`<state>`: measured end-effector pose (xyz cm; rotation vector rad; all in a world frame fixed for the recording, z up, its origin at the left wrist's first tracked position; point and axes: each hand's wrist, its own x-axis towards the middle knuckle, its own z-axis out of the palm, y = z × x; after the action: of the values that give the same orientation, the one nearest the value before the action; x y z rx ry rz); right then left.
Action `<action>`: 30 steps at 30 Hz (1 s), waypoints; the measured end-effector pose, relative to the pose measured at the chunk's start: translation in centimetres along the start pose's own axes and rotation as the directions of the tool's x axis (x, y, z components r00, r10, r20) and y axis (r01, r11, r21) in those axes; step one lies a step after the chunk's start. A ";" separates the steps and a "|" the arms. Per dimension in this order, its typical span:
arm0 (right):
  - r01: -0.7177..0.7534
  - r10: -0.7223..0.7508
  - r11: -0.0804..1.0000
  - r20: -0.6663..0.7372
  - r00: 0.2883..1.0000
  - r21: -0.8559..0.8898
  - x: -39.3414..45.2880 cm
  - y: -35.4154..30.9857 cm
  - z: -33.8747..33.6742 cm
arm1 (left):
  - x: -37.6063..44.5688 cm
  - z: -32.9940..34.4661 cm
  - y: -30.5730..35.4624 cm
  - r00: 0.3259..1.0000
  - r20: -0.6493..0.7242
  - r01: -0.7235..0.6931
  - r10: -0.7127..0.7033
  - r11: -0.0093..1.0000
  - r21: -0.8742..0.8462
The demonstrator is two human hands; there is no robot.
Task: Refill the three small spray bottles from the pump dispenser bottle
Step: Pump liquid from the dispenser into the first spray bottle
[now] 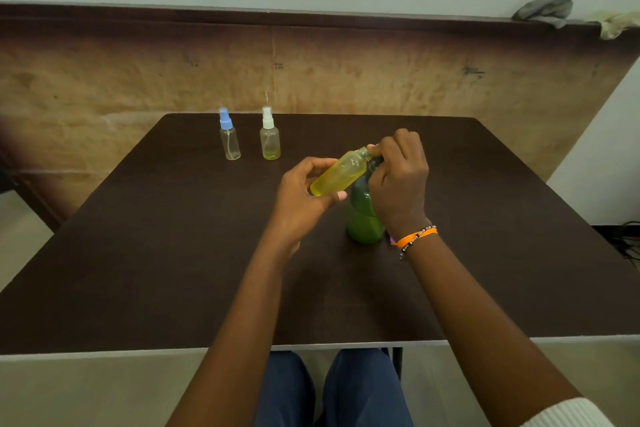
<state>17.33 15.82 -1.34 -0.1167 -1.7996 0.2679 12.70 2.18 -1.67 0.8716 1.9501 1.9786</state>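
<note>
The left hand [304, 191] grips a tilted, uncapped yellow spray bottle [337, 173] above the green pump bottle [363, 218] — the right hand [398, 177] curls over its pump head. Behind it, 2 capped spray bottles [230, 140] stand on the tabletop [173, 253].

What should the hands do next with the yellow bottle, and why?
Probably press the pump. The left hand holds the open yellow bottle tilted, its neck up by the green bottle top, where the right hand rests. Whether the neck sits right under the spout is hidden, so line it up first if needed.
</note>
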 end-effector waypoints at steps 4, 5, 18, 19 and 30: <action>0.006 -0.006 1.000 0.035 0.999 0.001 0.9 0.1 -0.3 | 0.2 0.0 0.6 1.000 0.000 -0.013 0.013 1.000 -0.013; -0.005 0.004 1.000 0.035 0.999 0.003 0.9 0.1 -0.2 | 0.2 0.0 0.6 1.000 -0.001 -0.019 0.019 1.000 -0.015; -0.033 0.034 0.998 -0.015 0.999 0.044 0.1 0.0 0.0 | 0.1 0.1 0.5 1.000 0.010 -0.008 0.009 1.000 -0.027; -0.041 0.041 0.998 -0.010 0.999 0.052 0.2 -0.1 -0.1 | 0.1 0.1 0.6 1.000 0.010 -0.012 0.012 1.000 -0.026; -0.032 0.034 0.998 -0.036 0.999 0.045 -0.3 -0.1 0.4 | 0.1 -0.1 0.2 1.000 0.009 0.003 -0.003 1.000 -0.020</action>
<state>17.07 15.59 -1.68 -0.1190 -1.7555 0.3273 12.62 2.15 -1.44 0.8700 1.9228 1.9857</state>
